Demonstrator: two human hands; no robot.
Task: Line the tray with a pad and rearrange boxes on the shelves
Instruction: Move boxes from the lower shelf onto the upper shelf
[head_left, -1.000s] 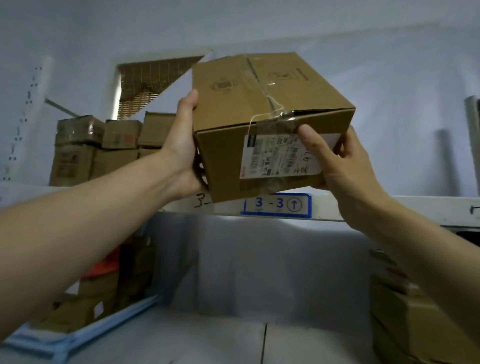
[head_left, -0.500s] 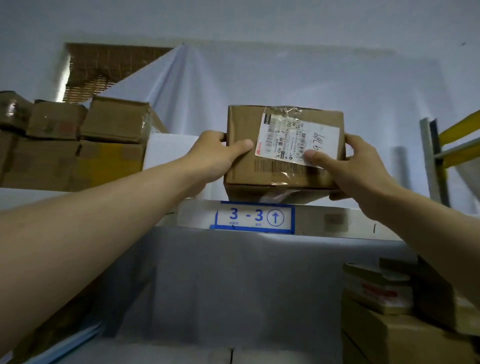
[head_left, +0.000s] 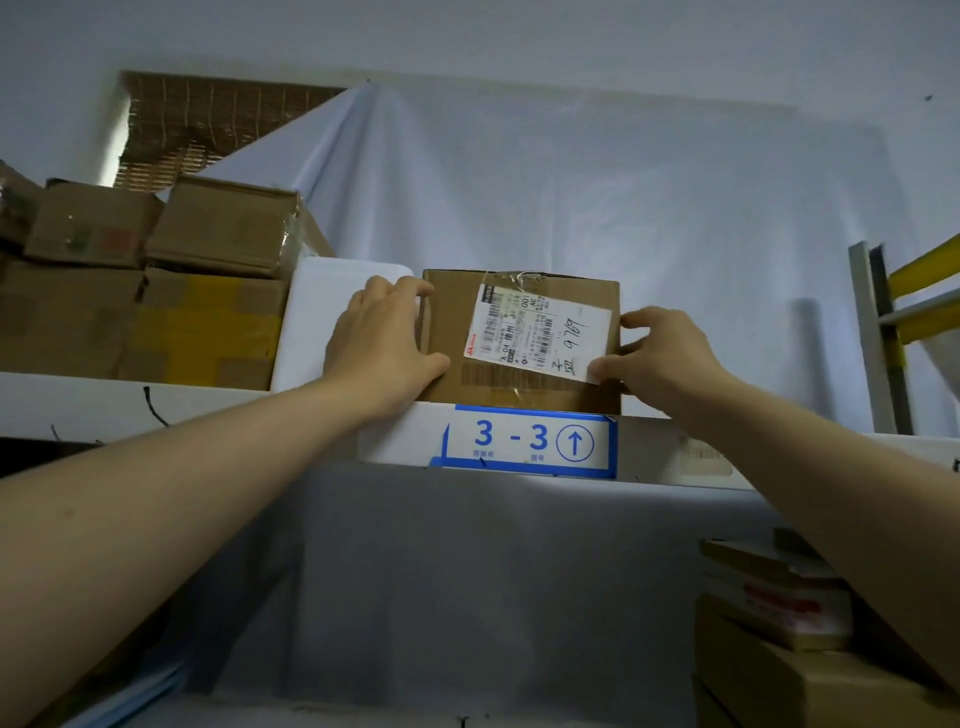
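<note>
I have the cardboard box (head_left: 522, 340) sitting on the shelf (head_left: 322, 441) above the 3-3 tag (head_left: 530, 441), left hand (head_left: 382, 343) and right hand (head_left: 660, 353) each in a curled grip on a side. I push it back evenly with both so it stays square and just beside the white box (head_left: 317, 317), then let go only once it sits well clear of the front edge

1. Between left hand (head_left: 382, 340) and right hand (head_left: 662, 353): cardboard box (head_left: 522, 340), on upper shelf (head_left: 675, 449).
2. Left of left hand: stacked boxes (head_left: 156, 291).
3. Below right hand: lower boxes (head_left: 779, 623).
</note>
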